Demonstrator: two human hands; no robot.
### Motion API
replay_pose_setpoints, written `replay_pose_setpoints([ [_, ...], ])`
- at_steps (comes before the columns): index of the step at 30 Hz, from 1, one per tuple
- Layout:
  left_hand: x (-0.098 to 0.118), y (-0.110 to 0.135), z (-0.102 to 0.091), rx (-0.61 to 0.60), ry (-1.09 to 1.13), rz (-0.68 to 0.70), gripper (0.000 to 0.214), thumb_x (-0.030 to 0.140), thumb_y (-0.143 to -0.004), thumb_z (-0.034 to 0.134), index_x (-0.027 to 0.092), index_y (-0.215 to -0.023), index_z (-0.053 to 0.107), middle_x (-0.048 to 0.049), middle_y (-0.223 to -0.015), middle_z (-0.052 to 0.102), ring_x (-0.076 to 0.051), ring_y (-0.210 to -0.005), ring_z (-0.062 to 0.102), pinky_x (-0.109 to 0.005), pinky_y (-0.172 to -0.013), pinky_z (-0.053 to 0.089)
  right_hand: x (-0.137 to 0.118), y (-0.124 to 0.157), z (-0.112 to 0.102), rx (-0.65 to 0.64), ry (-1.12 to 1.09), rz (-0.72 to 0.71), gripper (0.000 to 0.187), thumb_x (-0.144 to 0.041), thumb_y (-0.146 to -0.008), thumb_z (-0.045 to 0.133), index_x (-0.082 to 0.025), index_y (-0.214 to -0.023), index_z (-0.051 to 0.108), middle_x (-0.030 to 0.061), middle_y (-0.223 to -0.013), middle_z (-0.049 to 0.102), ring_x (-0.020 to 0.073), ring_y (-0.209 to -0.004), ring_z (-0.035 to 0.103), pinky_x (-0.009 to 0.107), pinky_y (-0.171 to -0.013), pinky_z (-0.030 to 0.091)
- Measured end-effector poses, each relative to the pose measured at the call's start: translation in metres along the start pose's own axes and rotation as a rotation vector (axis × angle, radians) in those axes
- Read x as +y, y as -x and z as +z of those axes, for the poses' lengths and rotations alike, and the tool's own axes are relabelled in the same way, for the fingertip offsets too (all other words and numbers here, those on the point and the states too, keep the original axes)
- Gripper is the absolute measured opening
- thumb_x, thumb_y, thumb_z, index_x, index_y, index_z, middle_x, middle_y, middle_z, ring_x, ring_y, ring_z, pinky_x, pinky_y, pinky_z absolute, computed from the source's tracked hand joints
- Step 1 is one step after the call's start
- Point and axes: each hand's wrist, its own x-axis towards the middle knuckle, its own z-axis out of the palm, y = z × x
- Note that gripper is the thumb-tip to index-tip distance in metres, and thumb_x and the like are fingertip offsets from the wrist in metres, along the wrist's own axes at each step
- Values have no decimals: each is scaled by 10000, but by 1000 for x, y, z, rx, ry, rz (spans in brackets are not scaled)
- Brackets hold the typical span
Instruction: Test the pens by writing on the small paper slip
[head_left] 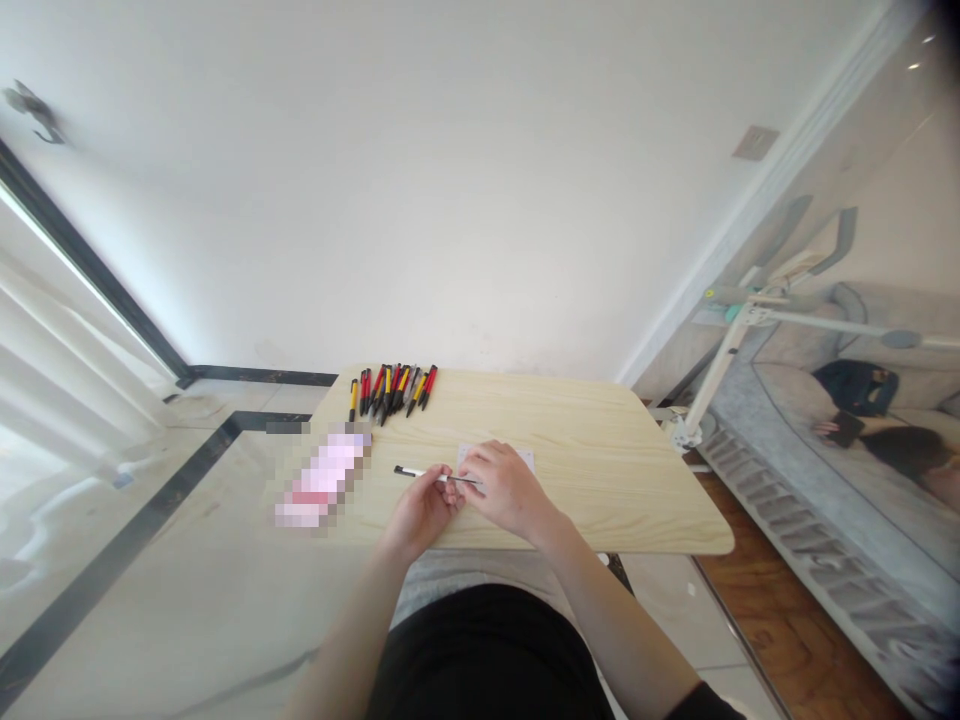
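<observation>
A white pen barrel with a black end sticks out to the left of my left hand, whose fingers are closed round it above the table. Between the hands runs a thin dark rod, in line with the barrel; it looks like a pen refill. My right hand has its fingers bent over the rod's right end and pinches it, though the fingertips are partly hidden. Behind the right hand lies a pale sheet, mostly covered by it. Several pens in yellow, red and black lie in a group at the table's back left.
The light wooden table stands against a white wall. A blurred pink item lies at its left edge. To the right are a white metal frame and a grey sofa, with a person lying on it.
</observation>
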Motion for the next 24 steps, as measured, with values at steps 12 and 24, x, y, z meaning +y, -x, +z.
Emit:
replay_pose_setpoints([
  [12, -1, -1, -3, 4, 0, 14, 116, 236, -798, 529, 142, -753, 581, 8, -567, 534, -91, -541, 502, -256, -659, 424, -2, 1, 3, 21, 77, -6, 70, -210, -802, 544, -190, -751, 587, 31, -783, 575, 164, -821, 488, 295, -767, 356],
  [24, -2, -2, 0, 50, -41, 8, 99, 230, -752, 588, 131, -742, 594, 5, -572, 539, -96, -535, 510, -273, -663, 444, 0, 3, 12, 44, 120, 53, 77, -191, -780, 560, -192, -710, 593, 18, -758, 587, 152, -800, 501, 277, -731, 345],
])
